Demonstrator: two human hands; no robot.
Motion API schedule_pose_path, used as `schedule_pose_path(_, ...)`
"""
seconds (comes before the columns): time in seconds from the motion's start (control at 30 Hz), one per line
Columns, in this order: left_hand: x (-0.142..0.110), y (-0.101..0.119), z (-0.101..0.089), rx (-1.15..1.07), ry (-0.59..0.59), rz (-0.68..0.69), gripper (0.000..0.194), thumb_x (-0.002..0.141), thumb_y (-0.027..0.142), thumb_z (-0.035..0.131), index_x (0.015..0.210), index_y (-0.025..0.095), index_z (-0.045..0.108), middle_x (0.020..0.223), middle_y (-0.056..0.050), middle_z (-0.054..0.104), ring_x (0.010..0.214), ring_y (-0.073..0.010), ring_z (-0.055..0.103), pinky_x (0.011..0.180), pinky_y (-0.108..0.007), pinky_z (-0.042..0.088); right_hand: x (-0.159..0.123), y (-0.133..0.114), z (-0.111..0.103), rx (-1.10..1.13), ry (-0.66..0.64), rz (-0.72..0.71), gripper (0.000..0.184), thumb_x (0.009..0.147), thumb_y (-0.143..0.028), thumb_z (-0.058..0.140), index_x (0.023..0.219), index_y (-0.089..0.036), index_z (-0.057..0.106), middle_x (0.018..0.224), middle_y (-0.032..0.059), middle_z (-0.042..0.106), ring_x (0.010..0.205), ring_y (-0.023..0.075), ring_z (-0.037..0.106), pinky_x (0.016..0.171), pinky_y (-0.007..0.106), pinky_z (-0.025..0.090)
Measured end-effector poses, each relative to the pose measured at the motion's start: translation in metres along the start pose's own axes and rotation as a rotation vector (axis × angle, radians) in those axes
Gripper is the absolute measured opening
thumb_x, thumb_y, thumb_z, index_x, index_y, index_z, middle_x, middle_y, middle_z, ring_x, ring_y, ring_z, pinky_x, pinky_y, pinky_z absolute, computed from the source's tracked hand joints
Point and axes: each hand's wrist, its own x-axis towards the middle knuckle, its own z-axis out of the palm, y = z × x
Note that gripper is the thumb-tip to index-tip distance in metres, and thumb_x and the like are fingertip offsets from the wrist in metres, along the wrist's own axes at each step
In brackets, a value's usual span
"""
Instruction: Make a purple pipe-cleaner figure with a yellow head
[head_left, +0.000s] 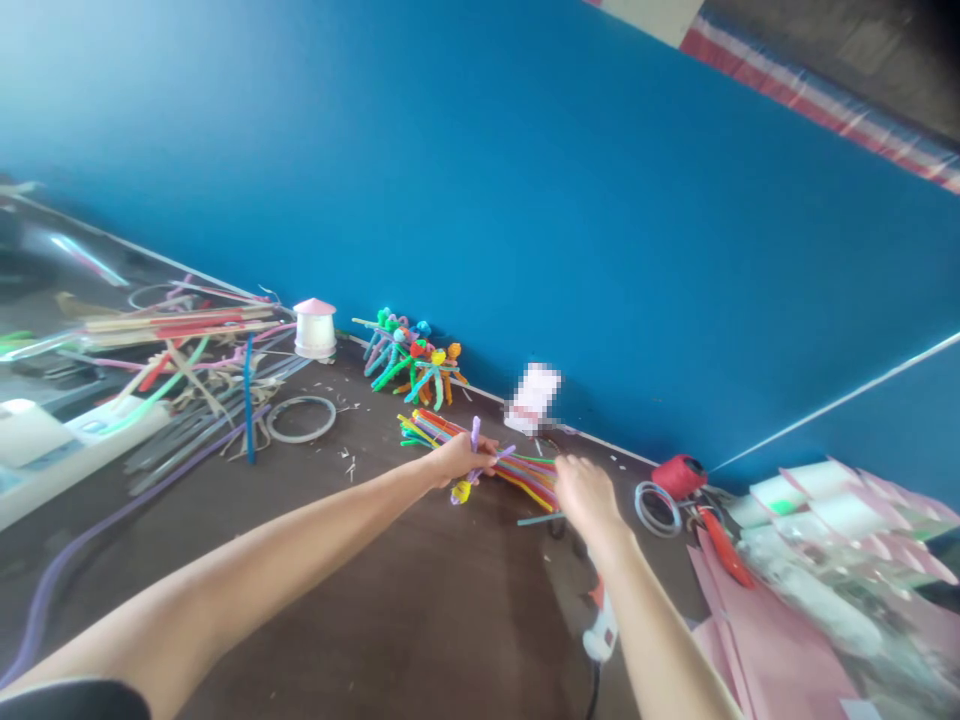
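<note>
My left hand (pixel 463 460) is closed round a small purple and yellow pipe-cleaner piece (pixel 470 470); its purple end sticks up above my fingers. The hand rests over a bundle of coloured pipe cleaners (pixel 450 432) lying on the dark table (pixel 420 600). My right hand (pixel 583 492) reaches onto the right end of the same bundle, palm down. Its fingers are blurred and partly hidden, so what they grip cannot be made out. Several finished pipe-cleaner figures (pixel 411 360) stand against the blue wall behind the bundle.
A white glue gun (pixel 602 625) lies under my right forearm. A red thread spool (pixel 679 476) and clear tape rings (pixel 657 508) sit to the right, beside pink paper sheets (pixel 757 640). At the left are a tape ring (pixel 301 418), sticks and strips (pixel 180 350), and a small pink-lidded pot (pixel 315 328).
</note>
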Motion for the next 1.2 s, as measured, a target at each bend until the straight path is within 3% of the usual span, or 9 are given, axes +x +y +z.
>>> schedule_pose_path(0.3, -0.001, 0.004, 0.003, -0.025, 0.046, -0.041, 0.021, 0.053, 0.02, 0.072, 0.066, 0.012, 0.059, 0.125, -0.011, 0.047, 0.064, -0.0141, 0.063, 0.04, -0.017, 0.041, -0.047, 0.132, -0.025, -0.088, -0.067, 0.368, 0.015, 0.075, -0.017, 0.042, 0.08, -0.015, 0.056, 0.065, 0.0095, 0.062, 0.061, 0.0219, 0.06, 0.055, 0.029, 0.039)
schedule_pose_path(0.43, -0.003, 0.008, 0.004, -0.085, 0.057, -0.059, 0.02, 0.054, 0.017, 0.072, 0.068, 0.012, 0.059, 0.106, -0.011, 0.059, 0.061, -0.0146, 0.062, 0.042, -0.019, 0.042, -0.072, 0.167, -0.034, 0.365, 0.29, 0.614, 0.004, 0.066, -0.02, 0.049, 0.065, -0.017, 0.05, 0.058, 0.0033, 0.056, 0.054, 0.0168, 0.054, 0.051, 0.025, 0.039)
schedule_pose_path(0.5, -0.007, 0.013, 0.005, -0.134, 0.061, -0.061, 0.019, 0.057, 0.017, 0.07, 0.072, 0.013, 0.058, 0.092, -0.01, 0.063, 0.062, -0.0153, 0.062, 0.044, -0.02, 0.043, -0.081, 0.158, -0.036, 0.677, 0.4, 0.651, 0.007, 0.064, -0.024, 0.052, 0.064, -0.017, 0.05, 0.053, 0.0003, 0.051, 0.048, 0.0139, 0.048, 0.046, 0.024, 0.036)
schedule_pose_path(0.6, -0.02, 0.021, 0.006, -0.233, 0.058, -0.053, 0.015, 0.063, 0.018, 0.066, 0.072, 0.013, 0.056, 0.084, -0.007, 0.064, 0.064, -0.015, 0.062, 0.046, -0.021, 0.044, -0.089, 0.112, -0.035, 1.208, 0.476, 0.54, 0.024, 0.065, -0.037, 0.057, 0.078, -0.018, 0.053, 0.049, -0.0051, 0.042, 0.04, 0.0085, 0.038, 0.038, 0.02, 0.029)
schedule_pose_path(0.73, -0.047, 0.022, 0.004, -0.391, 0.055, -0.061, 0.011, 0.068, 0.02, 0.062, 0.073, 0.014, 0.055, 0.072, -0.004, 0.063, 0.055, -0.0112, 0.059, 0.046, -0.02, 0.044, -0.092, 0.04, -0.019, 1.511, 0.288, 0.393, 0.035, 0.064, -0.043, 0.061, 0.086, -0.017, 0.055, 0.048, -0.0081, 0.034, 0.038, 0.0043, 0.027, 0.036, 0.016, 0.018)
schedule_pose_path(0.83, -0.067, 0.016, -0.003, -0.484, 0.05, -0.075, 0.009, 0.069, 0.018, 0.061, 0.074, 0.013, 0.056, 0.075, -0.004, 0.064, 0.052, -0.0083, 0.056, 0.043, -0.017, 0.042, -0.092, 0.006, -0.002, 1.528, 0.081, 0.329, 0.033, 0.068, -0.045, 0.058, 0.084, -0.017, 0.055, 0.047, -0.0088, 0.033, 0.037, 0.0042, 0.026, 0.036, 0.016, 0.017)
schedule_pose_path(0.97, -0.081, 0.009, -0.012, -0.617, 0.063, -0.09, 0.011, 0.067, 0.018, 0.063, 0.072, 0.014, 0.056, 0.091, -0.006, 0.065, 0.055, -0.0076, 0.057, 0.043, -0.015, 0.042, -0.097, -0.011, 0.015, 1.399, -0.192, 0.187, 0.028, 0.072, -0.043, 0.052, 0.081, -0.016, 0.055, 0.048, -0.0071, 0.04, 0.039, 0.0064, 0.033, 0.039, 0.018, 0.024)
schedule_pose_path(1.1, -0.083, 0.005, -0.013, -0.57, 0.142, -0.071, 0.014, 0.063, 0.02, 0.067, 0.069, 0.013, 0.056, 0.09, -0.007, 0.065, 0.055, -0.0083, 0.057, 0.045, -0.018, 0.042, -0.106, -0.01, 0.02, 1.225, -0.283, 0.121, 0.022, 0.076, -0.037, 0.045, 0.078, -0.017, 0.055, 0.054, -0.0041, 0.049, 0.046, 0.0106, 0.047, 0.046, 0.021, 0.036)
schedule_pose_path(1.2, -0.084, 0.001, -0.007, -0.517, 0.15, -0.059, 0.019, 0.06, 0.023, 0.07, 0.069, 0.013, 0.056, 0.087, -0.008, 0.065, 0.057, -0.0099, 0.058, 0.046, -0.019, 0.042, -0.107, -0.009, 0.01, 0.951, -0.237, 0.064, 0.016, 0.075, -0.03, 0.043, 0.077, -0.021, 0.056, 0.063, -0.0008, 0.058, 0.059, 0.0152, 0.056, 0.055, 0.025, 0.041)
